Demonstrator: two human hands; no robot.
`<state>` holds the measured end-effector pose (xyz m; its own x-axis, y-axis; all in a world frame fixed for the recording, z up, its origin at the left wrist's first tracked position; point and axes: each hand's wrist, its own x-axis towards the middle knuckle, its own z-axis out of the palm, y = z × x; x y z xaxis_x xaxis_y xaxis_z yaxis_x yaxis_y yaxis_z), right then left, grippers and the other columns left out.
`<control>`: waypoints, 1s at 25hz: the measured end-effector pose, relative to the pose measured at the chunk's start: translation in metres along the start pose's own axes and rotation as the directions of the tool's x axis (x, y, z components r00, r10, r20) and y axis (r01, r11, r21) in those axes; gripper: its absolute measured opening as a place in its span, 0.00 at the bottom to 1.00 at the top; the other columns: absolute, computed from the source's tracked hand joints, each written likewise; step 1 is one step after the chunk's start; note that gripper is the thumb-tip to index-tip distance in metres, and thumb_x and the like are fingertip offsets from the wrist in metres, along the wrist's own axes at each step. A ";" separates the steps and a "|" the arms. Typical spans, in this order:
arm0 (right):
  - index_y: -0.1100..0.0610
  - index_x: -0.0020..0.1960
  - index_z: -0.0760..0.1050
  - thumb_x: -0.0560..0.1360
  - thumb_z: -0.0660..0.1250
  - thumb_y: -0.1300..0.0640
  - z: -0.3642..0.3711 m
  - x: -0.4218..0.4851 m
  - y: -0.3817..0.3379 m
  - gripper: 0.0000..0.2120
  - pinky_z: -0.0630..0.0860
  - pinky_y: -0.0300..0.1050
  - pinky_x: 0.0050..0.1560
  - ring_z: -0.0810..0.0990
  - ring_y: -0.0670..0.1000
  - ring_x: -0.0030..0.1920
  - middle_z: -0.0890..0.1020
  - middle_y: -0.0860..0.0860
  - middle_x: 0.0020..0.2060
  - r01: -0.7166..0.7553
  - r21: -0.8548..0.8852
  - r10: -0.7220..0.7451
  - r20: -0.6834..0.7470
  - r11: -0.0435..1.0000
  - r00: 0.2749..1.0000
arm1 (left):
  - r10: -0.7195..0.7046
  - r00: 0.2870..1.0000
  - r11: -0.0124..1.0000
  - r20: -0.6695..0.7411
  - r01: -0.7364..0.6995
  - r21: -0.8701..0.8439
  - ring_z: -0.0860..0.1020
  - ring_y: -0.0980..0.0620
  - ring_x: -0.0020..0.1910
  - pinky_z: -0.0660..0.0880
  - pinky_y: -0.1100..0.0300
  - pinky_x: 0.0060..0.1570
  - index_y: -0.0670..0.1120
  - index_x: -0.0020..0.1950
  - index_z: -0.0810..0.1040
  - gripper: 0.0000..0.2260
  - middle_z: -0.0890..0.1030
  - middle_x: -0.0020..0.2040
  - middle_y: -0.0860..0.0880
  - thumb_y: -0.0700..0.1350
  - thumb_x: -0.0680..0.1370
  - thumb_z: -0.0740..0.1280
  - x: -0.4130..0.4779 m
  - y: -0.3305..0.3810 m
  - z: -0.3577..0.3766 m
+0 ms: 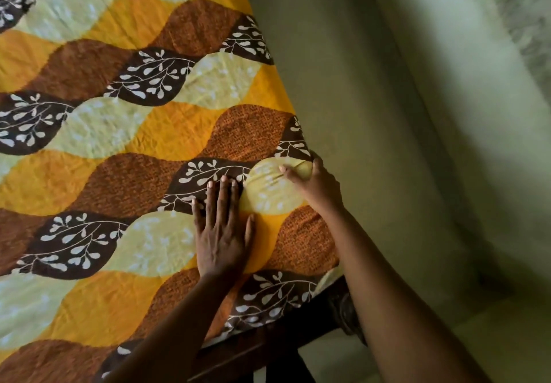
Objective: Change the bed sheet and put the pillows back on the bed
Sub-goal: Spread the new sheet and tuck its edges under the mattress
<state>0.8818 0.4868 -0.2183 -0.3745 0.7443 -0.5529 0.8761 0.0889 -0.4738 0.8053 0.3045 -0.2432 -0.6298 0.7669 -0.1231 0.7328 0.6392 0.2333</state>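
We see the bed sheet (119, 132) spread across the bed, filling the left and far view. The left hand (222, 233) lies flat on it with straight fingers, and we judge it pins the cloth against the pull. Just right of it, the right hand (316, 186) grips a fold at the sheet's right edge beside the wall (387, 114), likely to tuck it; no pillows show.
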 end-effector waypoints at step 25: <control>0.56 0.42 0.81 0.63 0.75 0.61 -0.061 -0.069 0.102 0.09 0.77 0.42 0.33 0.80 0.52 0.41 0.80 0.52 0.40 0.968 -0.171 -0.836 0.492 0.183 0.245 | 0.059 0.998 0.926 0.032 -0.043 -0.375 0.76 0.50 0.42 0.69 0.62 0.43 0.46 0.48 0.82 0.15 0.80 0.42 0.49 0.53 0.74 0.60 -0.103 0.112 -0.025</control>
<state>1.0154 0.4843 -0.1868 -0.9731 -0.2174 -0.0764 -0.1504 0.8503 -0.5044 0.9456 0.2953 -0.1806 -0.5766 0.8050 -0.1400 0.6089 0.5376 0.5832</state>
